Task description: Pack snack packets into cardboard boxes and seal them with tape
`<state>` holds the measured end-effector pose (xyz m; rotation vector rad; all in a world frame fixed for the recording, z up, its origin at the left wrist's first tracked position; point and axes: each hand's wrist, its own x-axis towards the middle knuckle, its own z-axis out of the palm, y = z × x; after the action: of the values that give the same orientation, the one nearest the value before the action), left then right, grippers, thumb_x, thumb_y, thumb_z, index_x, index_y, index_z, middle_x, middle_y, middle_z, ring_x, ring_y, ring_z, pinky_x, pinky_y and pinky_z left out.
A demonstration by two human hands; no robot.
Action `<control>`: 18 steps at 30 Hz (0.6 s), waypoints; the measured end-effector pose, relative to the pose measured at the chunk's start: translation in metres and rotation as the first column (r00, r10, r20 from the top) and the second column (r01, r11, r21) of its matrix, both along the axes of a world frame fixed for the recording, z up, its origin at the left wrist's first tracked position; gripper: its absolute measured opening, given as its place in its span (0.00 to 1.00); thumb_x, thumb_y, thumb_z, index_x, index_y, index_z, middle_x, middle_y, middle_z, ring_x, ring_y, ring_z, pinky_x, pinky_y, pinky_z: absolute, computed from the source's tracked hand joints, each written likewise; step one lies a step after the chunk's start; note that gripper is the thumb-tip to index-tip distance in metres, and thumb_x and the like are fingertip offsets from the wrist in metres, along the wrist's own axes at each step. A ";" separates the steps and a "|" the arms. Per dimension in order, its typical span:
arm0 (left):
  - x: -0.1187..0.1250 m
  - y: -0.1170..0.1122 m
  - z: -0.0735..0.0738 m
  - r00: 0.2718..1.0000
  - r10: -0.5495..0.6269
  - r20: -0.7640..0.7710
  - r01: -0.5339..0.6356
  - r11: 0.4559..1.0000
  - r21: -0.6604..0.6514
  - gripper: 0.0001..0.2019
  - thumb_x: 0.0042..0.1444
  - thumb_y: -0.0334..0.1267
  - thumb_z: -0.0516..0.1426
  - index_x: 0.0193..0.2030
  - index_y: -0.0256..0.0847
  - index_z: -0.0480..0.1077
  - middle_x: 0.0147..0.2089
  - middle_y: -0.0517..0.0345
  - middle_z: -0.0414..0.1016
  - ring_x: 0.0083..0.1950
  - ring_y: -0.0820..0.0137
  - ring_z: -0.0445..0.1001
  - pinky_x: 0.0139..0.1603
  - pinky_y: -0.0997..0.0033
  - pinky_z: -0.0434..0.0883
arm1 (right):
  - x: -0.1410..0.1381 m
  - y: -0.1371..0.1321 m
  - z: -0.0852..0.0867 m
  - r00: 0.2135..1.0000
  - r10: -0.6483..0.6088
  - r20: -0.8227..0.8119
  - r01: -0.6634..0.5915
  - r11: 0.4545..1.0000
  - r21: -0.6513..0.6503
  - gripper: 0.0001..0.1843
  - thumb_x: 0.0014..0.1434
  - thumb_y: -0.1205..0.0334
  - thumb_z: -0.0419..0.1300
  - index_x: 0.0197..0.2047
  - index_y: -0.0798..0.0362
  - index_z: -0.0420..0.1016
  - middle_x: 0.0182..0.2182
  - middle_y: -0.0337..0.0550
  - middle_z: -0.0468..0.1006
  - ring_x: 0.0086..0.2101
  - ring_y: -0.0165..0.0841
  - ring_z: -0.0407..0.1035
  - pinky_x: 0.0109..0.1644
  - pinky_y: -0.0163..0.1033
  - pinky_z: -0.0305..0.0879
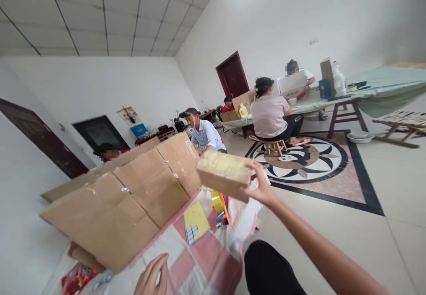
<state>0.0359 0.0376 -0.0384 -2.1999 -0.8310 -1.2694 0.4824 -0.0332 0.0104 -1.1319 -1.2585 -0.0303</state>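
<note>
My right hand [261, 186] is stretched forward and grips the right end of a tan rectangular block [223, 174], holding it in the air above the table's far edge. My left hand [152, 277] rests at the bottom of the view on the pink-and-white checked table cover [203, 264], fingers bent loosely with nothing in them. A row of taped cardboard boxes [133, 188] stands just left of the block. Under the block lie a yellow card [195, 219], a yellow tape roll [217, 201] and an orange tape dispenser [226, 210].
A red packet [77, 278] lies at the table's near left. Several people sit at work beyond: one behind the boxes, one in a light shirt, two at a long green-covered table [382, 86] with boxes and bottles. A tiled floor with a panda medallion [299, 157] lies to the right.
</note>
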 end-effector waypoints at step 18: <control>0.006 0.002 -0.036 0.990 0.002 -0.140 -0.089 0.782 -0.616 0.16 0.63 0.25 0.51 0.42 0.46 0.78 0.43 0.60 0.83 0.44 0.68 0.80 0.46 0.68 0.72 | 0.111 0.127 -0.090 0.936 -0.264 0.231 0.335 0.869 -0.364 0.59 0.34 0.27 0.68 0.66 0.44 0.60 0.59 0.73 0.63 0.66 0.70 0.49 0.59 0.74 0.58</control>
<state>0.0423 0.0395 -0.0742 -2.7048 -1.3966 -0.8788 0.5936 0.0940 -0.0799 -1.7087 -1.2623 -0.1136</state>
